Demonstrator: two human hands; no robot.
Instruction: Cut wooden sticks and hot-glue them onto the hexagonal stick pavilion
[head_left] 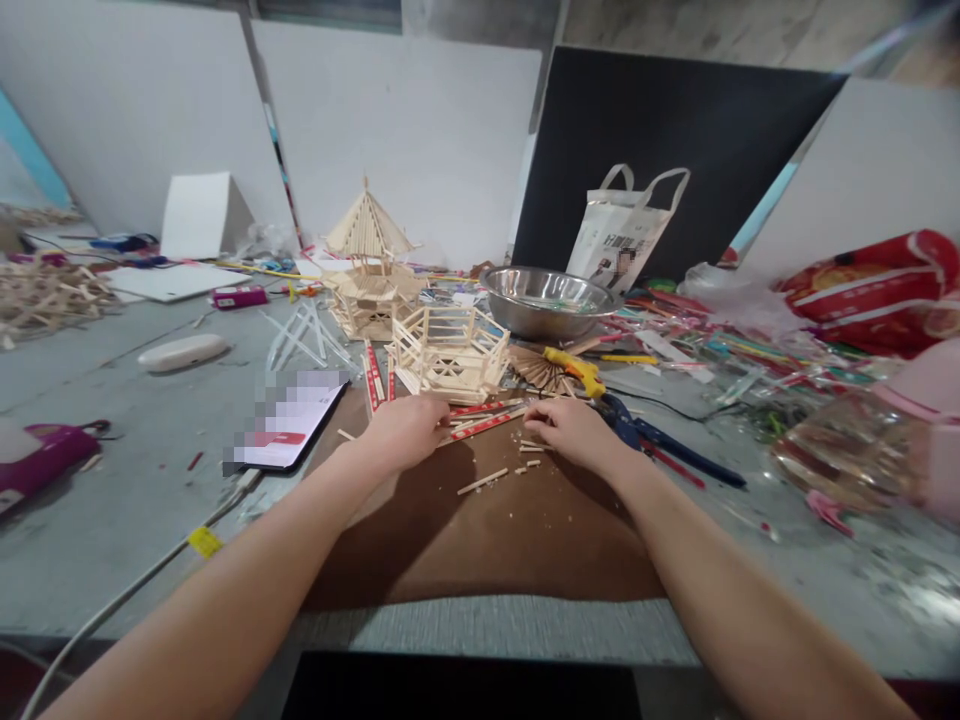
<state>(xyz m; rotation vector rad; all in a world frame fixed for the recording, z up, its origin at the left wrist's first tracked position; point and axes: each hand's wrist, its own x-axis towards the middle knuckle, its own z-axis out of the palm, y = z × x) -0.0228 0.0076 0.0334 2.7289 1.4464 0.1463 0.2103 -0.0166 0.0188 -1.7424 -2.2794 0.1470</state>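
Observation:
My left hand point(409, 432) is closed at the left end of several wooden sticks and red printed paper strips point(487, 424). Its fingertips are partly hidden, so what it grips is unclear. At the strips' other end, my right hand point(574, 430) has its fingers curled and drawn together; any small thing in them cannot be made out. Below the hands, a loose wooden stick point(483, 481) and short cut pieces point(533, 463) lie on a brown mat point(480, 555). Just beyond stands an open, many-sided stick frame point(450, 360), and behind it a stick pavilion point(367, 235) with a pointed roof.
A phone point(300, 425) with a cable lies left of the mat. Blue-handled pliers point(675, 445) and a yellow glue gun point(574, 370) lie right. Farther back are a metal bowl point(547, 302) and a white bag point(622, 235). A pink-lidded clear container point(847, 445) stands right.

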